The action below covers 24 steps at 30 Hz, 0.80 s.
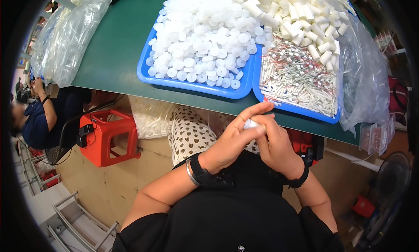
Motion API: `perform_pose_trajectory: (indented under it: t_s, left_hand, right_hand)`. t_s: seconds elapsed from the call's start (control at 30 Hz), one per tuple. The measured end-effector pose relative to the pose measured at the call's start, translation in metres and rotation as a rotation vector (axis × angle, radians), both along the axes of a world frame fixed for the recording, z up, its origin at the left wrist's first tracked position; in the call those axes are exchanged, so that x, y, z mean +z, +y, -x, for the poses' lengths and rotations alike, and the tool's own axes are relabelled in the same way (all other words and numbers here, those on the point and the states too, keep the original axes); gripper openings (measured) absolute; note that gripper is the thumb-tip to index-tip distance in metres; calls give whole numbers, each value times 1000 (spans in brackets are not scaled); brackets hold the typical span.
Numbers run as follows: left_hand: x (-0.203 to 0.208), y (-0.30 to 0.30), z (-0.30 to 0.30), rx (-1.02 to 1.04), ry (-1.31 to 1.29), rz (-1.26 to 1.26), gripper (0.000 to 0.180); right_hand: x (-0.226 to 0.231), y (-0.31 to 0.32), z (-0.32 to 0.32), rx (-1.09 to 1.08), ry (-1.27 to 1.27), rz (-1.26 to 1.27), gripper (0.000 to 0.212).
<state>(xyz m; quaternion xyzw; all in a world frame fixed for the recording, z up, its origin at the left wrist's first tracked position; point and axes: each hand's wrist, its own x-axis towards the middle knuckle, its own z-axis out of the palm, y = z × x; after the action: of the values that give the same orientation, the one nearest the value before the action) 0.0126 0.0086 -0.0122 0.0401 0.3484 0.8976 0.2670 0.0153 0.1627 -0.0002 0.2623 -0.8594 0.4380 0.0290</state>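
In the head view, the left hand point(230, 140) and right hand point(277, 146) meet, gripping a small white piece point(250, 124) between their fingers; it is just off the near edge of the table point(118, 51); there a blue tray point(196, 88) holds white discs point(192, 46).

This workshop is showing itself through blue trays point(196, 88) of loose parts point(209, 38) crowding the green table point(118, 46)'s near edge and a co-worker point(40, 121) sitting by its left corner.
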Motion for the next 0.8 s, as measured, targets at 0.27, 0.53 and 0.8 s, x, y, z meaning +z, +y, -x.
perform_pose_trajectory:
  t_s: [0.27,0.53,0.8]
  left_hand:
    - [-1,-8,4,-83,-204,-194,54]
    - [-9,0,-11,6,-254,-417,36]
    - [-2,-1,-5,88,-247,-216,60]
  right_hand:
    - [8,4,11,7,258,-145,26]
    - [9,-16,-3,-67,197,-189,23]
    - [5,-27,-4,-107,-76,34,19]
